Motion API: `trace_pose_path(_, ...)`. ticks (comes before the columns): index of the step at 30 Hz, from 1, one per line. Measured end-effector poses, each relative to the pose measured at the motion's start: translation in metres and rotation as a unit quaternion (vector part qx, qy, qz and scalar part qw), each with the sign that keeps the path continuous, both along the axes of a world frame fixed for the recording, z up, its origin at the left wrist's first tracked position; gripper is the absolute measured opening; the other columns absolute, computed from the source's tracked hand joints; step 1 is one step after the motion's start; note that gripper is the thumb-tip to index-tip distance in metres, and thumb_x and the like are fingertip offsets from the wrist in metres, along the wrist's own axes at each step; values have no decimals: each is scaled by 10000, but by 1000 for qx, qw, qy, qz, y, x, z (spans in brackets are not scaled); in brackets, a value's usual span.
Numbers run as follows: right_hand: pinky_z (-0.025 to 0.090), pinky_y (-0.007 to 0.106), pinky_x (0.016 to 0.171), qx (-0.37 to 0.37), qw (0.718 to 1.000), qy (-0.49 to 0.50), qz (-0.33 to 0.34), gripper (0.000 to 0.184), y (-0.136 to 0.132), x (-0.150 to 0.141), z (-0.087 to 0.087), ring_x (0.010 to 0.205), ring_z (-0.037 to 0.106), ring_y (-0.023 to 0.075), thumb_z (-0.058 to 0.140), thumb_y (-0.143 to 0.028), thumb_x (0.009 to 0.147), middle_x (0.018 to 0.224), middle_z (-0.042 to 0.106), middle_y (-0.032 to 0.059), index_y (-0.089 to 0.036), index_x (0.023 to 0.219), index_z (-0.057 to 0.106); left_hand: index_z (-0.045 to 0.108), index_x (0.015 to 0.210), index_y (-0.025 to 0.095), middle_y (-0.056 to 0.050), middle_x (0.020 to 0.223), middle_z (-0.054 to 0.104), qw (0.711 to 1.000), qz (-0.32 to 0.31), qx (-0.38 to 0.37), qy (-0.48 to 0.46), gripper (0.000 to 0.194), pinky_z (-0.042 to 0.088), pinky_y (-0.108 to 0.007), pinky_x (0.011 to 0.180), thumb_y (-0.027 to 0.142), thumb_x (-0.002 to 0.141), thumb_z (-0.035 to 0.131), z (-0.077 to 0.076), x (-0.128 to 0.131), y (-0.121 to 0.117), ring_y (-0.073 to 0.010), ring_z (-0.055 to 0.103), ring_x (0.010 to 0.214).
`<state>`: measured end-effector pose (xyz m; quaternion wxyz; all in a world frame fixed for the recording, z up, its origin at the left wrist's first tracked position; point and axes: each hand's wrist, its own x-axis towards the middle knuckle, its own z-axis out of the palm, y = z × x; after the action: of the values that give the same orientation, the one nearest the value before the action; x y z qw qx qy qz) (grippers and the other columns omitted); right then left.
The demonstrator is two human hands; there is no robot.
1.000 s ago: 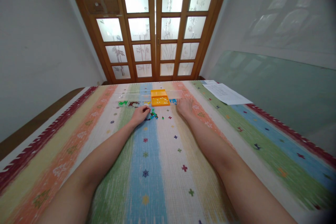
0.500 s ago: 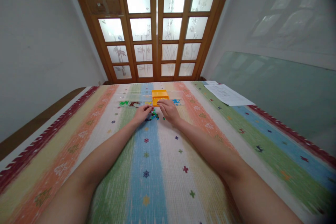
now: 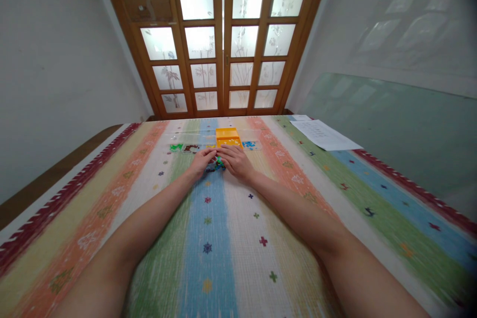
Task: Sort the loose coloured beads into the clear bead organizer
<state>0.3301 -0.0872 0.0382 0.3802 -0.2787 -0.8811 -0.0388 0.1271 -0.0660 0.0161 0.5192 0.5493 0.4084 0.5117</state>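
My left hand (image 3: 203, 161) and my right hand (image 3: 235, 161) meet at the fingertips over a small cluster of green, blue and dark pieces (image 3: 219, 164) on the cloth. The fingers of both hands are closed in a pinch; what lies between them is too small to name. Just behind my right hand stands an open yellow box (image 3: 227, 133) with small white pieces (image 3: 230, 142) inside. Part of its front is covered by my fingers. A clear tray beside it holds green pieces (image 3: 176, 147), dark red-brown pieces (image 3: 191, 148) and blue pieces (image 3: 249, 144).
A striped tablecloth (image 3: 208, 268) covers the table. White paper sheets (image 3: 324, 135) lie at the far right, near a pale green glass panel (image 3: 387, 129). Wooden doors with glass panes (image 3: 223, 59) stand beyond the table.
My right hand has moved left and down from the yellow box to meet my left hand. More of the box's white pieces now show. My left hand has barely moved.
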Motion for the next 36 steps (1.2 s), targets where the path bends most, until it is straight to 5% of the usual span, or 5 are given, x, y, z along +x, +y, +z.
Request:
trace_pose_path(13, 430, 458, 1105, -16, 999, -15, -27, 322, 9, 5, -8, 1275, 582, 247, 466, -326, 1068, 1336, 681, 82, -247, 1254, 717, 669, 957, 213, -50, 937, 737, 995, 89, -33, 21, 165, 525, -290, 695, 347, 862, 657, 0, -21, 15, -128, 634, 663)
trace_pose_path(20, 453, 435, 1038, -37, 998, -12, -54, 344, 17, 10, -13, 1153, 620, 240, 434, -335, 1078, 1216, 718, 89, -230, 1134, 756, 603, 955, 171, -52, 900, 738, 977, 200, -63, -45, 238, 515, -226, 637, 332, 808, 700, 2, -68, 36, -103, 664, 638)
trace_pose_path(25, 447, 406, 1014, -39, 997, -27, -53, 344, 16, 7, -15, 1108, 626, 224, 432, -337, 1086, 1167, 730, 80, -220, 1072, 755, 567, 1156, 173, -84, 1009, 763, 976, 190, -77, -71, 404, 542, -232, 668, 238, 789, 724, 1, -80, 39, -113, 705, 699)
trace_pose_path(31, 443, 397, 996, -54, 996, -50, -55, 223, 19, 9, -19, 1084, 618, 226, 535, -269, 1038, 1111, 731, 89, -212, 1047, 750, 680, 1123, 169, -95, 1035, 764, 984, 154, 16, 90, 322, 536, -273, 710, 287, 825, 646, -4, -65, 36, -156, 695, 752)
trace_pose_path(36, 449, 387, 990, -74, 994, -71, -27, 149, 20, 12, -21, 1094, 605, 226, 637, -235, 965, 1120, 718, 83, -212, 1073, 737, 767, 983, 205, -75, 1009, 765, 939, 70, 159, 297, 209, 520, -359, 893, 273, 855, 617, -8, -49, 28, -232, 684, 928)
